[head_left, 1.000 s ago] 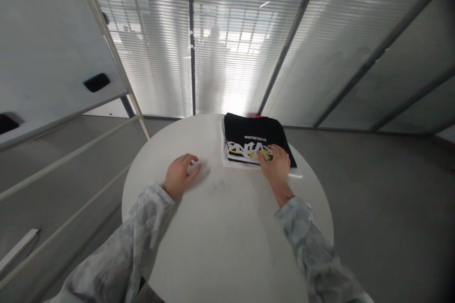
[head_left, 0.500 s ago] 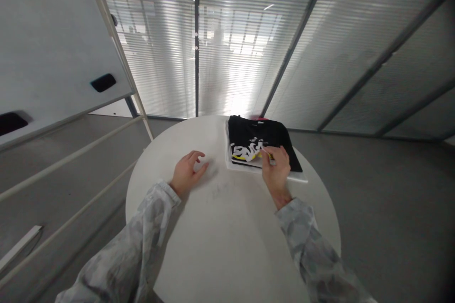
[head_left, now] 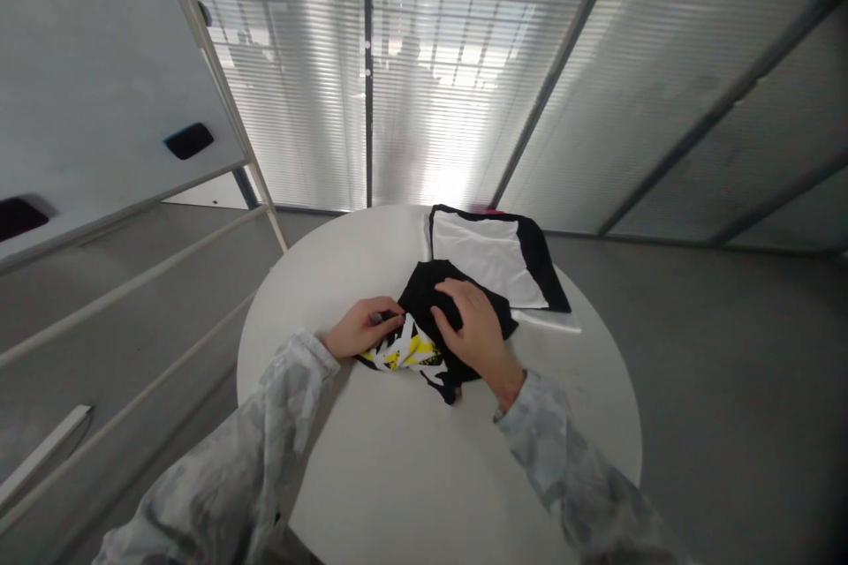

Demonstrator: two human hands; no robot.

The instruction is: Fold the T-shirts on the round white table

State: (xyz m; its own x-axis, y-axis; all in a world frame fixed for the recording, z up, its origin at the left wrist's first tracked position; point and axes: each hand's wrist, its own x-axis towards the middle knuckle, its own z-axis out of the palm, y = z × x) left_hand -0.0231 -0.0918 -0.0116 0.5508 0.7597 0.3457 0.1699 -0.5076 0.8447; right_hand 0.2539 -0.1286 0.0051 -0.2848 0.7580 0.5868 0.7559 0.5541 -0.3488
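A black T-shirt (head_left: 424,287) with a white and yellow print lies partly folded and rumpled at the middle of the table. My left hand (head_left: 364,328) pinches its left edge beside the print, thumb and fingers closed on the cloth. Over the shirt's black part is my right hand (head_left: 473,327), with thumb and fingers apart; its palm hides some of the fabric. Behind the shirt, a folded white cloth (head_left: 483,252) rests on another black cloth (head_left: 544,260).
The round white table (head_left: 424,477) carries the clothes. A clear sheet edge (head_left: 563,320) pokes out under the stack, with a bit of red behind it. A whiteboard on a frame (head_left: 119,62) stands at left; a blinds-covered glass wall (head_left: 424,150) is beyond.
The printed black T-shirt has come off the stack toward me and to the left, uncovering the white cloth. My left hand has closed on its edge; my right hand has moved left and opened.
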